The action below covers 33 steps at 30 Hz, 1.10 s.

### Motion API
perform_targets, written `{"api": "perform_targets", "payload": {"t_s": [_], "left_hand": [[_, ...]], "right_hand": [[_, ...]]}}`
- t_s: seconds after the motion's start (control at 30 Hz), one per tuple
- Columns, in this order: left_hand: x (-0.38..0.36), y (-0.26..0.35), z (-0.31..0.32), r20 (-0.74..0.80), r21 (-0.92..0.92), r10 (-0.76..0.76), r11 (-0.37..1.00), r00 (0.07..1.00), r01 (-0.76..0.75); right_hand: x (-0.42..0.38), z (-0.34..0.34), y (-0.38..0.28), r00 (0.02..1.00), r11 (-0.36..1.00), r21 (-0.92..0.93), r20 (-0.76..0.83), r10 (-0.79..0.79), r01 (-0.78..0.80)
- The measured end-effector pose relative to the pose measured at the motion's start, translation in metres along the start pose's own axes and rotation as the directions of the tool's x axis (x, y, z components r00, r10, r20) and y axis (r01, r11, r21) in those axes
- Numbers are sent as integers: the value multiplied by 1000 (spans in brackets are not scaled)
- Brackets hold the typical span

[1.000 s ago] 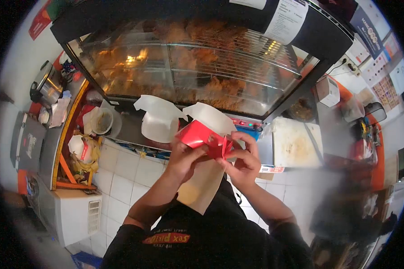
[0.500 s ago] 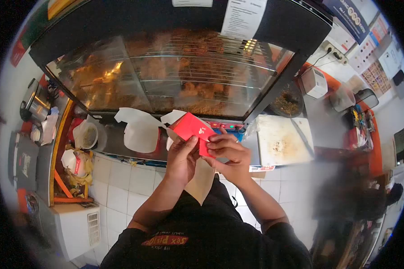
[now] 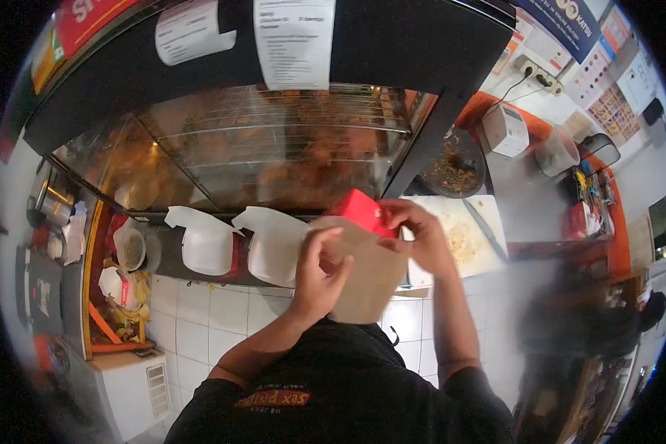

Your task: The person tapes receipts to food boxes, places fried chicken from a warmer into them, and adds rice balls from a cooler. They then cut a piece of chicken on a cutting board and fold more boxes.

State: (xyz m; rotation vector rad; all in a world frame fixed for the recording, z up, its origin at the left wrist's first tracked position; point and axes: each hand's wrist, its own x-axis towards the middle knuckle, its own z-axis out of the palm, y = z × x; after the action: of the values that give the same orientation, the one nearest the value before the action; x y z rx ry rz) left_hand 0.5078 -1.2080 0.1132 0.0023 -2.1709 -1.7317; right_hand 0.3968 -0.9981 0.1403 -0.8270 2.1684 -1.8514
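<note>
Your right hand [image 3: 419, 235] pinches the red-and-brown carton [image 3: 370, 285] at its 1 to 2 o'clock, thumb and fingers closed on the red part. Your left hand [image 3: 320, 281] is at the carton's 9 o'clock, thumb and fingers loosely apart (whether it touches the card, I cannot tell). The carton is up in front of your body. From it, two open white boxes [image 3: 207, 251] sit toward 9, the display case [image 3: 244, 140] at 11, the chopping board [image 3: 466, 244] at 2.
</note>
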Motion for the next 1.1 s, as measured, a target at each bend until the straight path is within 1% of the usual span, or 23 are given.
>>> {"api": "perform_targets", "payload": {"t_s": [0.03,0.07,0.1,0.13,0.17,0.2,0.27,0.3,0.33,0.43,0.5,0.53,0.6,0.67,0.7,0.73,0.8,0.87,0.93,0.97,1.0,1.07,1.1], "left_hand": [[10,6,7,-145,322,267,923,953,-210],[19,7,15,-147,323,267,923,952,-209],[26,7,23,-9,376,341,872,940,-313],[31,6,30,135,410,398,811,907,-417],[36,-4,36,302,337,318,847,899,-412],[35,-15,43,303,337,312,848,900,-408],[27,-44,57,360,479,129,824,924,-302],[18,-63,60,348,493,27,845,937,-208],[7,-85,59,324,529,-50,837,945,-137],[-21,-149,50,280,597,-182,802,943,-23],[-31,-161,49,264,630,-231,776,936,14],[-33,-162,51,203,675,-292,733,935,82],[-30,-164,54,143,718,-343,681,928,141],[-27,-165,55,12,822,-482,504,876,266],[-27,-166,54,14,828,-483,497,876,260],[-26,-166,54,-22,841,-446,476,895,258],[-27,-166,56,-91,862,-367,437,926,257],[-23,-140,57,-90,845,-295,483,951,229],[-10,-105,59,-93,822,-217,534,972,198],[-5,-87,60,34,813,-323,559,946,161],[-1,-72,63,162,797,-421,589,893,133],[16,-50,81,389,517,-358,847,849,121],[25,-42,96,465,391,-347,906,814,163]], "right_hand": [[2,-22,-2,998,998,54,64,17,-20],[5,-40,-1,991,993,108,130,29,-43],[9,-51,2,991,993,110,131,29,-44],[11,-60,7,958,989,102,276,79,-111],[11,-66,12,901,981,84,415,125,-175],[10,-69,25,900,980,87,416,129,-180],[7,-75,71,808,870,129,456,373,-475],[0,-80,97,853,880,184,395,342,-438],[-4,-83,111,835,811,218,243,494,-543],[-15,-90,189,715,749,255,-227,662,-612],[-12,-86,221,711,822,134,-439,550,-553],[-11,-87,277,786,881,-182,-553,275,-436],[5,-79,266,822,816,-457,-568,37,-353],[32,-72,262,685,806,-103,-595,420,-584],[38,-66,255,703,759,-269,-633,324,-592],[45,-65,259,699,762,-259,-635,329,-594],[54,-65,270,776,603,-488,-382,502,-631],[53,-72,292,813,603,-545,-413,411,-582],[44,-87,287,783,808,-399,-611,118,-434],[39,-93,255,728,912,-128,-649,220,-389],[30,-98,233,738,958,-19,-642,207,-286],[8,-107,195,754,941,291,-576,316,-172],[-3,-109,182,755,944,281,-577,312,-175]]}}
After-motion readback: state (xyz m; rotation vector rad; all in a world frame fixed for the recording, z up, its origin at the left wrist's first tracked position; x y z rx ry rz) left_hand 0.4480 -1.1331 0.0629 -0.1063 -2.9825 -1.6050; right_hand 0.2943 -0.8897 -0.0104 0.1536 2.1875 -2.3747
